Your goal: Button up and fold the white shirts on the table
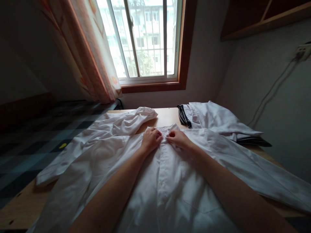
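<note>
A white button-up shirt lies front side up on the wooden table, its collar toward the window and its sleeves spread to both sides. My left hand is closed on the left side of the collar. Across from it, my right hand pinches the right side of the collar near the top of the button strip. A small gap separates the two hands. The fingertips partly hide the cloth they hold.
Beyond the left sleeve lies another white garment. Folded white and black-striped clothes sit at the back right. A checkered bed cover is at the left, beside the curtain. A cable hangs down the right wall.
</note>
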Motion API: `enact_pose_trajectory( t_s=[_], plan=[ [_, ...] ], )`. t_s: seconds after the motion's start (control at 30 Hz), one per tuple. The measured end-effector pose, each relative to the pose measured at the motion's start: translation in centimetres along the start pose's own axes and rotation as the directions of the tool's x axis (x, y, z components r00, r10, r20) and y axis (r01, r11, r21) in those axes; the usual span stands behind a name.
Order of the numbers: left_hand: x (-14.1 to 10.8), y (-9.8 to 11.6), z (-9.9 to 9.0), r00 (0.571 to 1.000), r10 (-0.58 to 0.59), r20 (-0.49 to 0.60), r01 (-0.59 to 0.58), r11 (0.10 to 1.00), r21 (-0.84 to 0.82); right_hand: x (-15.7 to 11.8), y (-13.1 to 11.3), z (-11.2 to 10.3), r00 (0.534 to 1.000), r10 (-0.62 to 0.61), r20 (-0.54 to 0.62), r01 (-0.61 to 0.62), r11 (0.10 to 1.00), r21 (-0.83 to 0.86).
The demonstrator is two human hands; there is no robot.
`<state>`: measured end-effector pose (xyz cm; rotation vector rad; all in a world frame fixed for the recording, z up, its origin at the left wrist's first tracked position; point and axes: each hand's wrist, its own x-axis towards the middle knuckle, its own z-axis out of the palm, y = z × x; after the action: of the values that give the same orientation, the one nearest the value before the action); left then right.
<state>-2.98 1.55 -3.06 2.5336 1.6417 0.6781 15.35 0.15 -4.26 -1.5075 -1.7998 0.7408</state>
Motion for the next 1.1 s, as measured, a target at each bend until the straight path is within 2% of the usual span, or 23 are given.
enact_pose_trajectory(
  t_s=[0.1,0.2,0.33,0.47,0.6,0.77,0.93,1.1],
  plan=[
    [0.0,0.1,0.0,1.0,-0.015,0.0,0.015,1.0,-0.005,-0.2,-0.2,0.3,0.998,-0.049,-0.029,0.049,0.999,0.008],
    [0.1,0.1,0.1,1.0,-0.029,0.005,0.029,0.999,-0.016,0.0,-0.6,0.8,0.989,-0.069,-0.132,0.072,0.997,0.022],
    [0.2,0.1,0.3,0.999,-0.047,-0.001,0.047,0.999,-0.007,0.5,-1.2,1.7,0.97,-0.11,-0.218,0.093,0.992,-0.084],
    [0.2,0.0,0.5,0.999,-0.037,-0.014,0.037,0.999,-0.002,0.9,-1.0,2.3,0.974,-0.15,-0.173,0.124,0.981,-0.149],
    [0.2,-0.3,0.6,0.999,-0.028,-0.03,0.027,0.999,-0.037,1.3,-0.3,2.2,0.987,-0.112,-0.118,0.105,0.992,-0.064],
    [0.4,-0.6,0.7,0.997,-0.081,-0.016,0.078,0.989,-0.123,1.2,-0.3,1.9,0.993,-0.081,-0.091,0.081,0.997,-0.004],
    [0.8,-1.2,1.0,0.995,-0.101,-0.027,0.091,0.966,-0.243,0.9,-0.7,2.3,0.983,-0.12,-0.139,0.115,0.993,-0.041],
    [1.0,-1.7,0.9,0.998,-0.067,-0.014,0.058,0.93,-0.363,0.7,-0.8,2.7,0.969,-0.165,-0.185,0.157,0.986,-0.06]
  ],
)
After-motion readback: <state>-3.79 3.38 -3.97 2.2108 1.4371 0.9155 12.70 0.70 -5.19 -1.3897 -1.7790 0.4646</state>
